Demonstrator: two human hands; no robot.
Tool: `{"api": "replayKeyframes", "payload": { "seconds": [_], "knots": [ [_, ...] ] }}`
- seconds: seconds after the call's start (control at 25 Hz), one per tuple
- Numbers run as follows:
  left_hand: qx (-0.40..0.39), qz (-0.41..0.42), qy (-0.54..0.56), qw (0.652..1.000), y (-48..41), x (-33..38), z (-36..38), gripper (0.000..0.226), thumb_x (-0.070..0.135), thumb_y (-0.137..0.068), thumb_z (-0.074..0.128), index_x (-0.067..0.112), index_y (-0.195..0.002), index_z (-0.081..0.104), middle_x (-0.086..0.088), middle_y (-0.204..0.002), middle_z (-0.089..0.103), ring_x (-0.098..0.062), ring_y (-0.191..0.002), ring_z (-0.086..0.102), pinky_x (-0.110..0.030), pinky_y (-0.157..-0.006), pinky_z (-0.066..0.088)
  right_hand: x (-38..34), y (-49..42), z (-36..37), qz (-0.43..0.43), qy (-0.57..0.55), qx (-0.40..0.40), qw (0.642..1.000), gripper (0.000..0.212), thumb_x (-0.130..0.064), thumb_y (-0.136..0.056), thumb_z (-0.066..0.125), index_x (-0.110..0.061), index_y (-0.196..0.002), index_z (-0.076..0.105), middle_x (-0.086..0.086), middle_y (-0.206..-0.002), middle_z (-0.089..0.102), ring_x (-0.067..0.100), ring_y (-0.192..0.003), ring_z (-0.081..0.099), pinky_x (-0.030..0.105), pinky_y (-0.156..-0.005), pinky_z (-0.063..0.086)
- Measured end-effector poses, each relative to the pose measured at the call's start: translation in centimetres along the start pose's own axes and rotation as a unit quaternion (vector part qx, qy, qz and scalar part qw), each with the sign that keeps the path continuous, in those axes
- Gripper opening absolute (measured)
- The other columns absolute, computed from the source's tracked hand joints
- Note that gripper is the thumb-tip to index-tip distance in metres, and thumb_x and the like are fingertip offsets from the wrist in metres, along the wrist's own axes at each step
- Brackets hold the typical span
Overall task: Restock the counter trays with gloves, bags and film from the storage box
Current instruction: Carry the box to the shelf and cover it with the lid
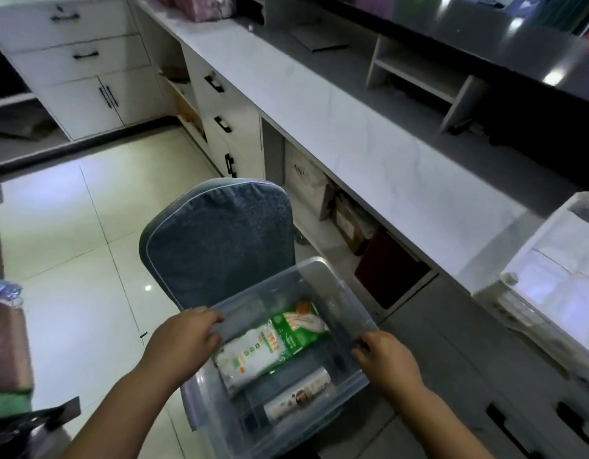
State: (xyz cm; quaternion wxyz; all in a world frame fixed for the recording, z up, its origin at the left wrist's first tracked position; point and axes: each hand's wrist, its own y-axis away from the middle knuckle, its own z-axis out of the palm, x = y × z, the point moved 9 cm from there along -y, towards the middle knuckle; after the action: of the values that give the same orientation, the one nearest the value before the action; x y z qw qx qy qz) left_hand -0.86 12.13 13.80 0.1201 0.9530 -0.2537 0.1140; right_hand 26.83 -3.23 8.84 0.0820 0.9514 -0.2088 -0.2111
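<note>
A clear plastic storage box (326,286) sits on the seat of a blue chair (220,240). Inside it lie a green and white packet (269,346) and, nearer to me, a roll (299,395) with a printed label. My left hand (183,342) grips the box's left rim, fingers curled over the edge. My right hand (385,362) grips the right rim the same way. White trays (551,260) stand on the counter at the right, holding pale flat packs.
A long white counter (352,127) runs along the right, with open shelves and cartons (349,223) under it. Drawers and cabinets (81,61) stand at the back left. Glossy floor tiles (71,226) lie to the left. Folded cloths (4,342) sit at the far left.
</note>
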Motion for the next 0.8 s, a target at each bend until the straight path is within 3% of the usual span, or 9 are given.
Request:
{"api": "replayKeyframes", "payload": {
  "seconds": [0.2,0.48,0.64,0.8],
  "knots": [
    [-0.028,0.001,-0.001,1.0,-6.0,-1.5,1.0,0.03,0.03,-0.088,0.05,0.029,-0.117,0.058,0.007,-0.115,0.061,-0.015,-0.103,0.057,-0.029,-0.078,0.048,1.0,-4.1,2.7,0.043,-0.023,-0.043,0.998,0.023,-0.03,-0.087,0.054,-0.021,-0.104,0.066,-0.001,-0.108,0.068,0.015,-0.096,0.061,0.028,-0.077,0.048],
    [-0.158,0.056,-0.013,0.986,-12.8,-2.1,7.4,0.037,0.031,-0.088,0.047,0.025,-0.124,0.051,0.002,-0.121,0.056,-0.016,-0.112,0.052,-0.03,-0.085,0.047,3.5,-4.6,7.0,0.185,-0.031,-0.064,0.98,0.025,-0.03,-0.088,0.051,-0.022,-0.108,0.063,0.002,-0.118,0.062,0.018,-0.105,0.057,0.027,-0.083,0.046],
    [-0.219,0.124,-0.021,0.968,-15.9,-2.2,10.8,0.035,0.026,-0.088,0.047,0.022,-0.122,0.051,-0.001,-0.12,0.055,-0.016,-0.109,0.051,-0.028,-0.087,0.045,3.9,-2.3,8.4,0.301,-0.028,-0.023,0.953,0.038,-0.019,-0.091,0.048,-0.019,-0.129,0.053,0.008,-0.141,0.045,0.023,-0.123,0.048,0.026,-0.093,0.042],
    [-0.287,0.189,-0.039,0.938,-18.7,-2.3,13.6,0.028,0.029,-0.086,0.047,0.023,-0.114,0.051,-0.001,-0.116,0.056,-0.016,-0.104,0.051,-0.031,-0.084,0.047,1.8,0.4,12.1,0.394,-0.018,-0.052,0.918,0.049,-0.017,-0.09,0.046,-0.025,-0.137,0.036,0.005,-0.151,0.025,0.022,-0.132,0.033,0.032,-0.105,0.033]
  ]
}}
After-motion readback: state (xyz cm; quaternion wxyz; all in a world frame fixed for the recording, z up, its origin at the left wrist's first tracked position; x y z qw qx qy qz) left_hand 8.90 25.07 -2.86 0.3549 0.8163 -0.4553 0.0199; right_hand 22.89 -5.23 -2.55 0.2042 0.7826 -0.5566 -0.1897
